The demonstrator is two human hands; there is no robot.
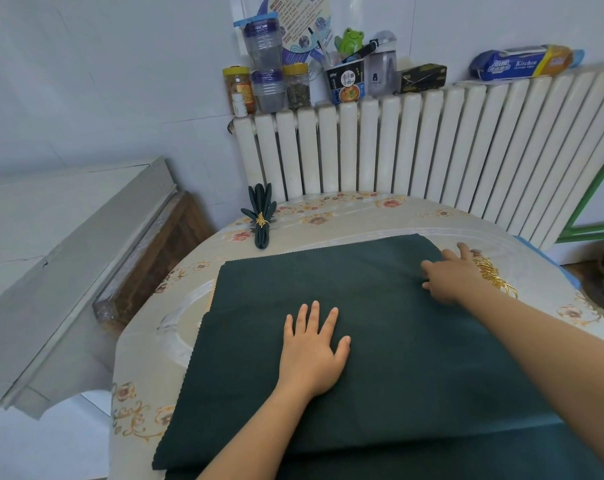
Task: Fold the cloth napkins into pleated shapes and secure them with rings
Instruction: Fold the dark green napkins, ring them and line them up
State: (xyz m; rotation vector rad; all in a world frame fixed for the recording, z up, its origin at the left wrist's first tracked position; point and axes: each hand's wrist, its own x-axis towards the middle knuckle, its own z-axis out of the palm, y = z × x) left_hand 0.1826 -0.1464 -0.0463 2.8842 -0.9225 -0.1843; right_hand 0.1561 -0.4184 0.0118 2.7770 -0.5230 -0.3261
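1. Napkin (pixel 380 327), dark green, is lying spread flat on the table (pixel 345 216), over other green cloth beneath.
2. The left hand (pixel 312 351) is pressing flat on its middle, fingers straight.
3. The right hand (pixel 454 275) is resting at its far right edge, fingers extended, gripping nothing.
4. Gold rings (pixel 494 275) are sitting just beside that hand.
5. A finished pleated napkin (pixel 260 216) is lying at the far left, ringed.

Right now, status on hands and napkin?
Left hand flat on the napkin, right hand pressing its far edge. Rings beside the right hand. One finished napkin far left. Nothing blocking.
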